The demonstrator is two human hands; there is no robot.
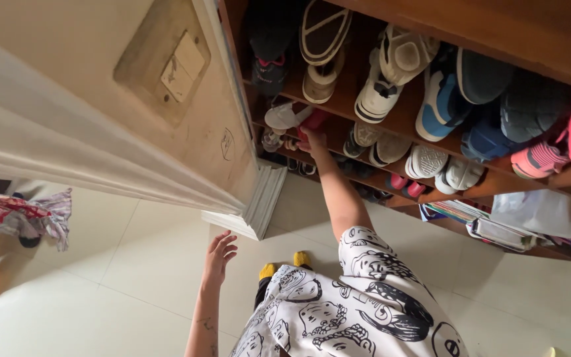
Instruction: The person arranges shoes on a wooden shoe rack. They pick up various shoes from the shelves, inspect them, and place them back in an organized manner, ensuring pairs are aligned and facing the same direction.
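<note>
Right hand (312,141) on shelf, fingers closed around a red shoe (314,121) just above them. Left hand (220,254) hangs loose, fingers spread, empty.

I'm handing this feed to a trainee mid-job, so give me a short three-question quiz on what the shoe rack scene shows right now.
1. True or false: the right hand reaches into the brown wooden shoe rack at a small red shoe.
2. Multiple choice: the left hand is
A. gripping a white trainer
B. open and empty above the pale tiled floor
C. pressing the wall switch
3. Fill in: the person's feet wear ____ socks.

Key: 1 true; 2 B; 3 yellow.
</note>
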